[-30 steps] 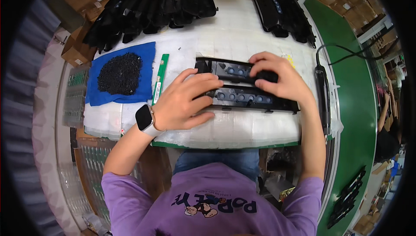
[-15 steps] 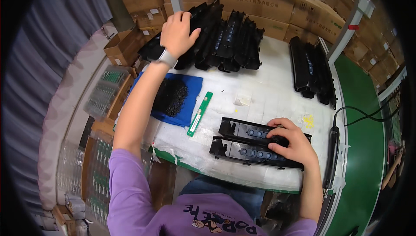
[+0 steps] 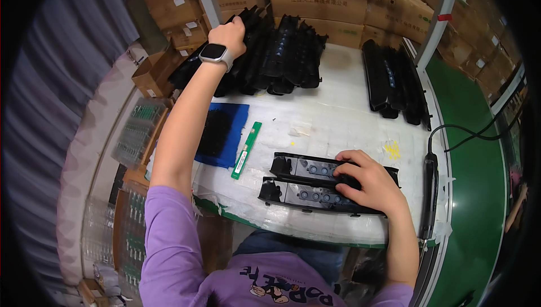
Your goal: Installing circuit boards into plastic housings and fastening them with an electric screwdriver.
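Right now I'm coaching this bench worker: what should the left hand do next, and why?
Probably close on one long black plastic housing and lift it clear: the left hand already rests on that leaning stack at the table's far edge, while the right hand steadies the two black housings lying in front.

Two long black plastic housings (image 3: 315, 186) lie flat side by side on the white-covered bench (image 3: 344, 121) near its front edge — each with a row of round openings along its top. At the far edge a heap of like black housings (image 3: 270, 53) leans stacked together — one end raised.
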The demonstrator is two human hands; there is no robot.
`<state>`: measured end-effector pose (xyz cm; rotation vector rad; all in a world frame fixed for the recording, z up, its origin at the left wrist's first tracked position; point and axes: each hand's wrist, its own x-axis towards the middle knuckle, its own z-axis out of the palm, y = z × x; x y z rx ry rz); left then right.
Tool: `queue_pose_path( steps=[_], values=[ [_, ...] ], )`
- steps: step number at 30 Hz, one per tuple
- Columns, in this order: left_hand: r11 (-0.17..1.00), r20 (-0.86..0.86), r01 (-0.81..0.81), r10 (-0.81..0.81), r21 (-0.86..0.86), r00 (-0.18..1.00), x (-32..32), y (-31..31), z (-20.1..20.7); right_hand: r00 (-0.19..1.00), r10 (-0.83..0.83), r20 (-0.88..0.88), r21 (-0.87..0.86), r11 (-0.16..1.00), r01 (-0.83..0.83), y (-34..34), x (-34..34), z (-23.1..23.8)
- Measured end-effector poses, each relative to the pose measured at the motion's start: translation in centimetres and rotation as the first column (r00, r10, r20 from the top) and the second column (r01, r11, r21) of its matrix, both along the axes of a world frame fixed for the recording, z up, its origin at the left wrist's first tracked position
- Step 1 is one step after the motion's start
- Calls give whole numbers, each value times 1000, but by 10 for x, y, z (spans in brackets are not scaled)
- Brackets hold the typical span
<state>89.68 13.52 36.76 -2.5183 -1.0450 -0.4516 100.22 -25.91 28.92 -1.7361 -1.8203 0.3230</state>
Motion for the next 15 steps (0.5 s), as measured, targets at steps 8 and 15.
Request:
queue_pose_path(
  steps=[8, 15],
  values=[
    [896, 63, 23, -57, 444, 996, -13, 18, -27, 1000, 17, 25, 16, 1000, -17, -2, 1, -1],
    [817, 111, -19, -56, 577, 992, -16, 19, -15, 1000, 11, -2, -4, 1000, -11, 0, 0, -2]
  ],
)
